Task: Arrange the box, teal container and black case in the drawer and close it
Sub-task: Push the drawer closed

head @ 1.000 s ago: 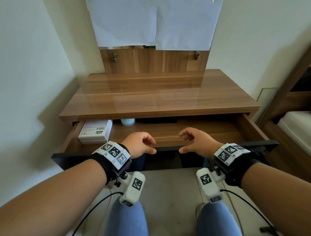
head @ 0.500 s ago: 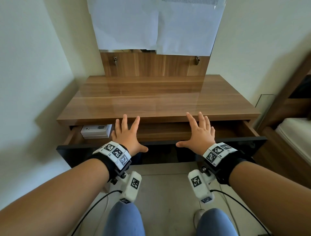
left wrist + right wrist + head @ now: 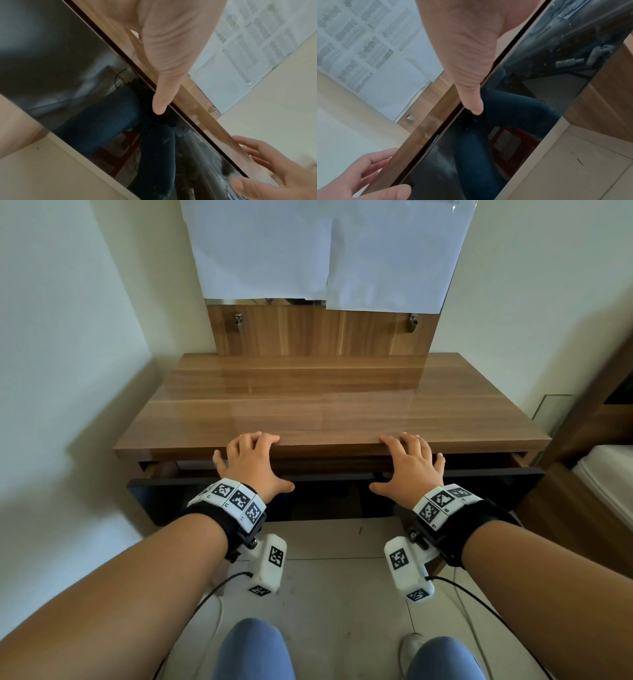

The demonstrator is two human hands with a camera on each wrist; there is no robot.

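Note:
The drawer's glossy black front [image 3: 161, 494] stands a narrow gap out from under the wooden desk top [image 3: 325, 405]. My left hand [image 3: 251, 465] and right hand [image 3: 407, 469] lie flat across that gap. Their palms press the front's top edge, and the fingers reach onto the desk's front edge. In the left wrist view the left thumb [image 3: 163, 75] lies on the black front; the right thumb [image 3: 471, 83] does the same in the right wrist view. The box, teal container and black case are hidden inside; only a teal sliver [image 3: 436, 139] shows in the gap.
White paper sheets [image 3: 325, 251] cover the mirror above the desk's wooden back panel. A wall stands close on the left, and wooden furniture with a white mattress [image 3: 609, 477] stands on the right. My knees in jeans sit over the tiled floor [image 3: 342, 587] below the drawer.
The drawer has slid in from wide open to a narrow gap. Both hands went from loosely curled over its front to flat against it. The white box has passed out of sight.

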